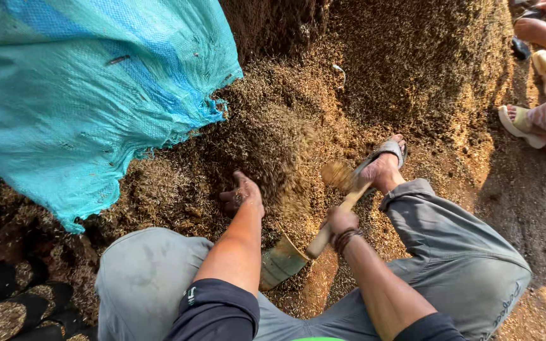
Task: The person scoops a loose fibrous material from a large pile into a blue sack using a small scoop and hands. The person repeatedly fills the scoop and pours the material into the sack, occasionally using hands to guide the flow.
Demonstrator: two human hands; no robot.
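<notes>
I crouch over a big heap of brown husk-like material (374, 69). My left hand (241, 194) rests fingers-down in the loose husk, holding nothing that I can see. My right hand (339, 221) grips the wooden handle of a small trowel (282, 262). The trowel's metal blade points down between my knees, and the far end of the handle is blurred. A blue-green woven sack (83, 95) lies tipped over at the upper left, its frayed open mouth facing the husk in front of my left hand.
My right foot in a grey sandal (383, 158) stands on the husk. Another person's feet in pale sandals (532, 120) are at the right edge. Several small black bags filled with husk (7, 303) stand at the lower left. Bare soil lies to the right.
</notes>
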